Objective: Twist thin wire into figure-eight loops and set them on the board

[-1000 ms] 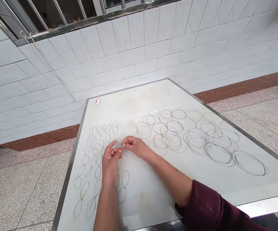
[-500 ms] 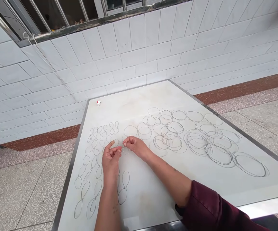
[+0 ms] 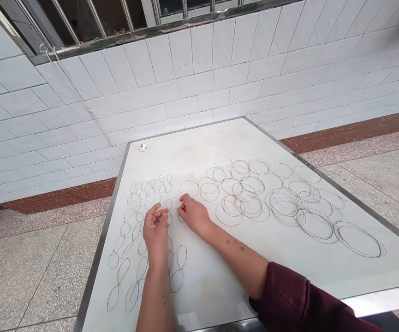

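On the left half of the table, several thin wire loops twisted into figure eights (image 3: 181,269) lie in rough rows. Rounder wire rings (image 3: 209,191) overlap one another across the right half. My right hand (image 3: 195,216) pinches a thin wire loop (image 3: 176,202) low over the table, beside the rows; its fingers partly cover the wire. Close by on the left is my left hand (image 3: 155,226), thumb and index finger together, the other fingers partly curled. Anything between those fingertips is too small to make out.
The white tabletop (image 3: 216,276) has a metal edge (image 3: 100,249) and stands against a tiled wall (image 3: 199,87). A small red and white object (image 3: 144,147) sits in the far left corner. Above is a barred window (image 3: 126,18) with a hanging cord (image 3: 78,94).
My hands have moved apart: the left slightly left and toward me, the right a little to the right. The wire between them is now only at the right hand.
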`<state>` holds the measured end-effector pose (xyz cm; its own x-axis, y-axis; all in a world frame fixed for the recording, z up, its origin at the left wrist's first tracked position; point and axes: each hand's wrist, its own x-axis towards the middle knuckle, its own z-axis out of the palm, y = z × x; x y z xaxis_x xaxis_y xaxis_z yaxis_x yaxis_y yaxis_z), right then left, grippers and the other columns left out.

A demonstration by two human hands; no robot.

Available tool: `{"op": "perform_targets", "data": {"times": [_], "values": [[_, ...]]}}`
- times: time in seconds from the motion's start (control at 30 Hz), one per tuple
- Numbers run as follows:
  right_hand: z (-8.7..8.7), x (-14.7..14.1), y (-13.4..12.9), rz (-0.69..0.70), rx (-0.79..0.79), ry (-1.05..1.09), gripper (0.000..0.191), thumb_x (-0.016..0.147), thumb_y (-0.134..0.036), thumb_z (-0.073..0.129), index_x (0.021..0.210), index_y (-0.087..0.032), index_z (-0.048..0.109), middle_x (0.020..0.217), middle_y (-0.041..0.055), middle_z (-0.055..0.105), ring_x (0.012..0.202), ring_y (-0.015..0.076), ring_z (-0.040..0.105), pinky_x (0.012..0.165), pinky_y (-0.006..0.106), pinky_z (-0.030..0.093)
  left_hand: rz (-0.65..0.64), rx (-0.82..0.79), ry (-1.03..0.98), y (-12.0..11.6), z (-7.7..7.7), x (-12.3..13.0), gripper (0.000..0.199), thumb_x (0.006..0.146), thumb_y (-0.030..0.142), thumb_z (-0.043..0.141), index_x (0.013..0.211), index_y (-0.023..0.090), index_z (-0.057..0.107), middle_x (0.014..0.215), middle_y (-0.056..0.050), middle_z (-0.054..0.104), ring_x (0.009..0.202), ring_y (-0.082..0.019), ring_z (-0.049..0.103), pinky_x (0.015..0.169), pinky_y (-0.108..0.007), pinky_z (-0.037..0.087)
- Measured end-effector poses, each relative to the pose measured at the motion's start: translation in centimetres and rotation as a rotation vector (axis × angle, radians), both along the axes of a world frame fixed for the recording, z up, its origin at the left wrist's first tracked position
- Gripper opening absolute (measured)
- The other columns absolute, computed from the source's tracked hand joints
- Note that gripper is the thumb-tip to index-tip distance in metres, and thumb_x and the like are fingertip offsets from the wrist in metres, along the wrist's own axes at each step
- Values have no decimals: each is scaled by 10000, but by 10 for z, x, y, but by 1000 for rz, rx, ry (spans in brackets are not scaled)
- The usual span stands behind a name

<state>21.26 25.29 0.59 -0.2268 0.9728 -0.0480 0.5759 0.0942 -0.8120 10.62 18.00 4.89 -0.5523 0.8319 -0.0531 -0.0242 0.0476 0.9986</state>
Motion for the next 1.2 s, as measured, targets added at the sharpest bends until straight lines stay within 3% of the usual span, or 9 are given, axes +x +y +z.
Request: {"op": "perform_targets", "data": {"times": [0.27,0.47,0.7,0.87,1.0,1.07,1.13,1.2], "values": [[1,-3,2,-13,12,-118,254,882,-224,525,1135,-228,534,958,81,651,794,228,597,622,321,331,-17,-10,-37,1,-3,-2,400,771,296,692,1164,245,643,1047,-63,686,958,-190,599,770,-313,440],[3,1,3,-13,-8,-38,199,870,-239,543,1069,-235,548,909,63,647,773,215,581,614,314,339,-28,-20,-33,4,-12,-9,387,775,318,702,1153,256,651,1065,-60,688,943,-184,591,756,-308,443],[8,13,8,-69,-189,367,70,874,-290,531,909,-241,568,834,7,625,665,156,559,571,274,384,3,1,-49,4,-10,-8,379,764,278,701,1138,229,661,1041,-62,690,878,-158,589,705,-277,440],[39,30,7,-269,-46,786,193,903,-414,505,942,-247,594,806,-24,556,599,107,455,554,244,376,83,83,-35,3,-5,-6,349,786,341,696,1108,207,680,972,-59,696,793,-136,588,656,-254,438],[75,53,-15,-384,53,1083,197,909,-434,531,926,-242,568,719,-44,440,574,94,372,545,225,339,160,175,20,1,-2,-4,340,823,402,660,1093,197,683,876,-44,682,709,-119,559,614,-242,432],[85,64,-37,-383,35,1119,199,920,-438,533,937,-242,562,722,-45,425,568,89,343,536,219,316,155,187,68,-3,3,-1,313,833,395,649,1071,195,688,848,-38,681,693,-118,555,610,-241,434],[85,72,-68,-306,-38,1049,221,938,-453,513,940,-238,563,670,-55,387,550,91,304,514,217,276,136,187,97,-10,13,2,284,830,377,657,1039,189,700,824,-37,684,682,-120,557,611,-241,439],[74,81,-105,-159,-121,926,243,953,-460,493,936,-228,561,622,-62,358,546,98,294,511,220,267,107,182,131,-23,27,5,279,826,373,664,1030,188,708,818,-40,693,674,-123,561,609,-239,447]]}}
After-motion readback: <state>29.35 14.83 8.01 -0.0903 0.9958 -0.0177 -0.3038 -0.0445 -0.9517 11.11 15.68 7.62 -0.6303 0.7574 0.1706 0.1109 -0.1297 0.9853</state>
